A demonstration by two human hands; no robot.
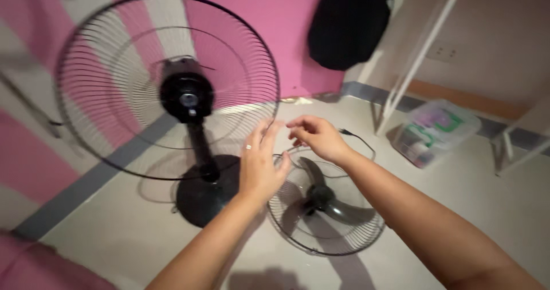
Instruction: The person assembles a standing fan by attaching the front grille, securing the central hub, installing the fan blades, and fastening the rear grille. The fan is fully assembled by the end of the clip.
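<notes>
A black stand fan [189, 98] stands on the floor with only its rear wire guard [103, 66] attached and its motor hub bare. My left hand [259, 163], wearing a ring, is raised with fingers spread near the guard's right rim. My right hand [317, 136] hovers beside it, fingers loosely curled, holding nothing that I can see. Below my hands the front wire guard [344, 233] lies flat on the floor with the dark fan blade [323, 195] resting in it.
The fan's round black base [197, 201] sits on the pale floor. A black cable [361, 141] trails behind my right hand. A clear plastic box [438, 129] stands at the right by white frame legs [412, 61]. A black bag [346, 21] hangs on the pink wall.
</notes>
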